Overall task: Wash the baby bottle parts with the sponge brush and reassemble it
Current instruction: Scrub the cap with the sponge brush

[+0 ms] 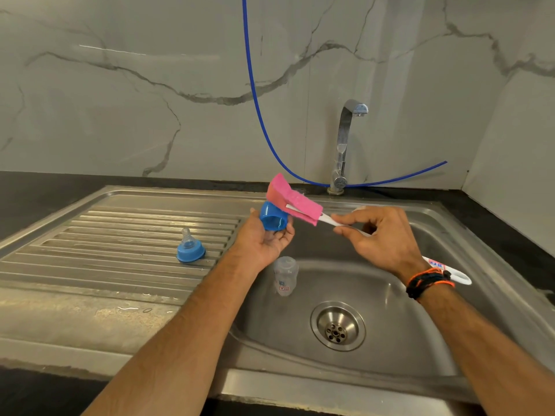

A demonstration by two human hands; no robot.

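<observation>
Softly, spongy pink brush (292, 202) against round blue cap (272, 217)

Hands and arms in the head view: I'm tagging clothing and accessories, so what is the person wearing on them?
Both forearms are bare, with no sleeves or gloves in view. The right hand has a braided orange, black and blue wristband around its wrist. The left hand and its wrist carry nothing.

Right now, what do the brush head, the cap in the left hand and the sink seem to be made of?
Brush head: pink sponge foam by its matte, porous look, clamped on a white handle.
Blue cap: smooth, glossy, evenly coloured, likely hard plastic.
Sink: brushed metal, probably stainless steel, given its grey sheen and soft reflections.
</observation>
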